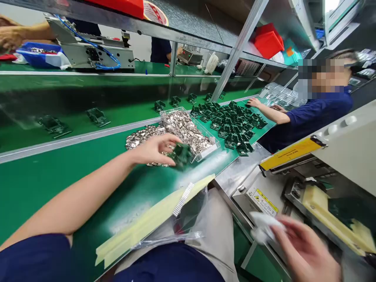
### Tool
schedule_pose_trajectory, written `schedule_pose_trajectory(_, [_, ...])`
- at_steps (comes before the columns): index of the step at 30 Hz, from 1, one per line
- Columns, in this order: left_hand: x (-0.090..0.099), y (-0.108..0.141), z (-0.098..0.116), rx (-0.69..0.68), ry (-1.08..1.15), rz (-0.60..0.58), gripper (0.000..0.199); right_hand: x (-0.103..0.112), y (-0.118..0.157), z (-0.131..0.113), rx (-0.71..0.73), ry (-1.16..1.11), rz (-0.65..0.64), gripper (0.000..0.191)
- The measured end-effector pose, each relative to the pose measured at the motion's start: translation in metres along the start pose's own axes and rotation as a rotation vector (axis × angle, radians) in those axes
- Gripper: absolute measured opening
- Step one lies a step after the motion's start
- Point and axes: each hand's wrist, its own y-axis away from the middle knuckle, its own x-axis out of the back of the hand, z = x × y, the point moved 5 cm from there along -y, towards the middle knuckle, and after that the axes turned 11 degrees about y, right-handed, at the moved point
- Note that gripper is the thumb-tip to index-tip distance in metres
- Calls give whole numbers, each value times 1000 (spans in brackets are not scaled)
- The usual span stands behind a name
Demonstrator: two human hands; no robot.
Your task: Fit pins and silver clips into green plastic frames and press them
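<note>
My left hand pinches a dark green plastic part between thumb and fingers, over the green table beside a clear tray. The part is blurred. Small silvery metal pieces fill the tray, and more lie heaped at its left. At the lower right, my right hand has its fingers closed on a soft-looking white piece, smeared by motion, so its kind is unclear. This hand is in front of a machine with a cream-coloured fixture.
Many similar green parts cover the table beyond the tray. Several more stand on the green strip behind. A co-worker sits at the right, hands near the parts. Yellow tape and a clear bag hang at the table's front edge.
</note>
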Motion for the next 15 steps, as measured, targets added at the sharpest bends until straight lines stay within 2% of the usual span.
schedule_pose_trajectory(1, [36, 6, -1, -4, -41, 196, 60, -35, -14, -10, 66, -70, -67, 22])
schedule_pose_trajectory(4, [126, 20, -11, -11, -203, 705, 65, -125, -58, -42, 400, -92, 72, 14])
schedule_pose_trajectory(5, [150, 22, -15, 5, -277, 829, 66, -151, -68, -48, 482, -42, 88, 16])
schedule_pose_trajectory(7, [191, 15, -25, 55, -417, 1002, 67, -193, -80, -53, 574, 71, 51, 25])
schedule_pose_trajectory(9, [223, -4, -34, 99, -513, 1092, 67, -213, -81, -48, 568, 124, -8, 34])
schedule_pose_trajectory(11, [245, -33, -46, 123, -547, 1120, 65, -212, -74, -39, 493, 114, 14, 37])
schedule_pose_trajectory(13, [257, -61, -63, 157, -556, 1120, 65, -203, -65, -33, 429, 98, 66, 36])
schedule_pose_trajectory(15, [258, -79, -79, 192, -552, 1102, 69, -198, -58, -32, 420, 84, 42, 39])
